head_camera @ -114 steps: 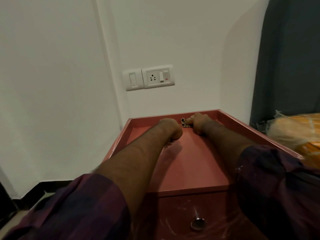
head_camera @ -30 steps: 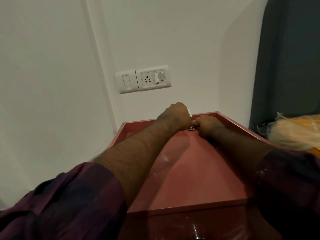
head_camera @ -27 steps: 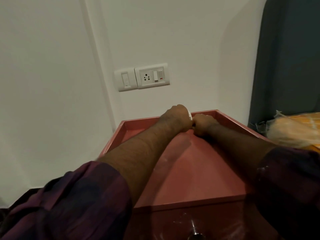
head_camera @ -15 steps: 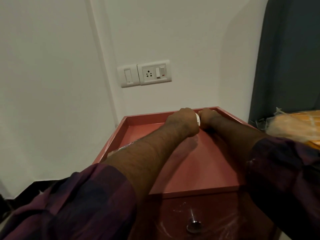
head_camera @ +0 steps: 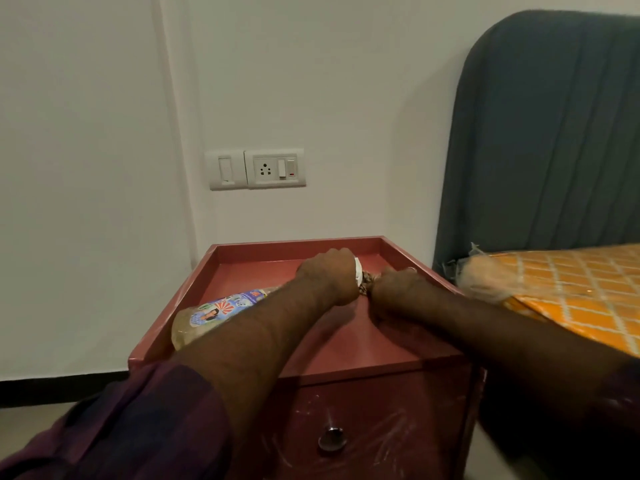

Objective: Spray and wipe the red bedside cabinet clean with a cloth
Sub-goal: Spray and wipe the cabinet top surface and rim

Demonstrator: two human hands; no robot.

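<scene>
Your left hand [head_camera: 329, 277] grips the spray bottle [head_camera: 221, 308] by its neck, it seems; your right hand [head_camera: 394, 285] clutches the cloth [head_camera: 367, 282] on top of the red cabinet [head_camera: 263, 242].

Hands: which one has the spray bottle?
The left hand: it grips the bottle at the neck, with a white cap showing beside the fist. The right hand grips the cloth instead.

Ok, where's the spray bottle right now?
In the head view the spray bottle is over the left side of the red cabinet top, running under the left forearm, its neck gripped by the left hand, beside the right hand holding the cloth.
</scene>
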